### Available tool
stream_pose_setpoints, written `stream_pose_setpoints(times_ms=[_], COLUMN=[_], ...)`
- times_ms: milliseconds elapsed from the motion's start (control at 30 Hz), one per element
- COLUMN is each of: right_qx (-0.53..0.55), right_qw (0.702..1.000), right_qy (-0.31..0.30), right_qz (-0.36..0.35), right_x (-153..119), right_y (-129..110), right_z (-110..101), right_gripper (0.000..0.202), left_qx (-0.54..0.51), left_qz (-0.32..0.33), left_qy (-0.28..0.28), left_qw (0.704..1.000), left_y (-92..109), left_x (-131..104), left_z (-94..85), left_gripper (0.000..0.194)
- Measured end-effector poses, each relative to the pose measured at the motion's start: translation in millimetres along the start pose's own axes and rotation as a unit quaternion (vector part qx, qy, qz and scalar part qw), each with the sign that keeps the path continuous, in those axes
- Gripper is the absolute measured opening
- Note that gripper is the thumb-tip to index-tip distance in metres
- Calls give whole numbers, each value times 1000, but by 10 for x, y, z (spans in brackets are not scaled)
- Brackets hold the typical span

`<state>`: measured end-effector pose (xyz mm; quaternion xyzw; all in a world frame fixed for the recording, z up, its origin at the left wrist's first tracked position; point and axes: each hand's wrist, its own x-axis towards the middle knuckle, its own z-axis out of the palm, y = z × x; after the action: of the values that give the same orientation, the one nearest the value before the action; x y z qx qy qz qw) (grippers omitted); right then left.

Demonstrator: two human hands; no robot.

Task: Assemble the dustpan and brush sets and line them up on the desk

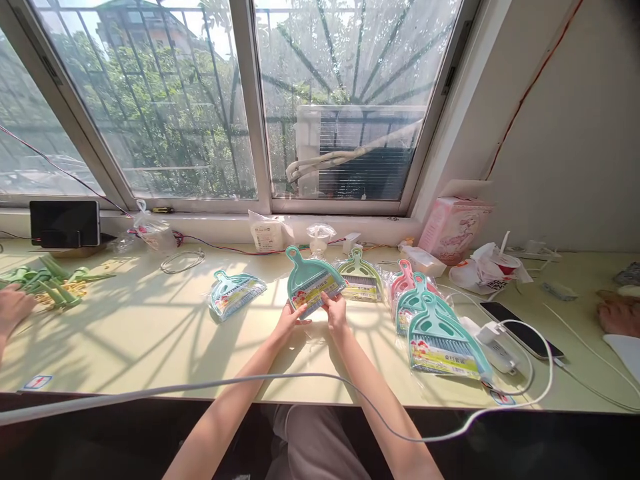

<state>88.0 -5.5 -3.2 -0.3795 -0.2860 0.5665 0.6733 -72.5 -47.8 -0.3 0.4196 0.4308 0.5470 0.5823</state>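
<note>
Between my two hands a teal dustpan (306, 271) with a printed label card is held up off the table, its handle pointing away from me. My left hand (294, 315) grips its lower left edge, and my right hand (334, 310) pinches the lower right part of the card. Left of it lies a wrapped teal dustpan and brush set (235, 293). Just behind my right hand is a green dustpan set (360, 279). To the right, a teal set (443, 340) overlaps other teal ones and a pink dustpan set (404, 279).
A phone (523, 330) and a white charger (497, 347) lie at right; a white cable (320, 375) crosses before me. Other people's hands are at the far left (16, 308) and far right (617, 313). Green plastic pieces (57, 287) and a tablet (65, 223) are left; a pink box (456, 228) stands behind.
</note>
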Motion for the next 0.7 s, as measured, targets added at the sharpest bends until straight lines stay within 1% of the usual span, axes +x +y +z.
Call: stream_pose_setpoints(times_ms=[100, 133, 167, 233, 333, 467, 600, 700], right_qx=[4, 5, 4, -2, -11, -21, -10, -11], right_qw=[1000, 1000, 1000, 999, 999, 1000, 1000, 1000], right_qy=[13, 19, 23, 26, 18, 6, 8, 9], right_qz=[7, 9, 12, 18, 26, 17, 13, 20], right_x=[6, 5, 2, -6, -13, -10, -12, -15], right_y=[-26, -40, -56, -85, -100, -71, -45, -47], right_z=[-26, -30, -32, -26, -6, 21, 30, 22], right_gripper=[52, 48, 45, 41, 41, 44, 40, 37], left_qx=[15, 16, 14, 8, 15, 33, 47, 46], left_qz=[-23, -25, -21, -1, 23, 34, 29, 28], left_qy=[-60, -64, -56, -16, 31, 45, 47, 51], left_qw=[998, 997, 998, 1000, 999, 998, 997, 997], left_y=[23, 26, 28, 30, 45, 81, 105, 96], left_x=[-24, -24, -18, 10, 56, 50, 19, 30], left_z=[-2, 2, 7, 15, 7, -10, 5, 9], left_gripper=[79, 78, 76, 71, 72, 74, 69, 69])
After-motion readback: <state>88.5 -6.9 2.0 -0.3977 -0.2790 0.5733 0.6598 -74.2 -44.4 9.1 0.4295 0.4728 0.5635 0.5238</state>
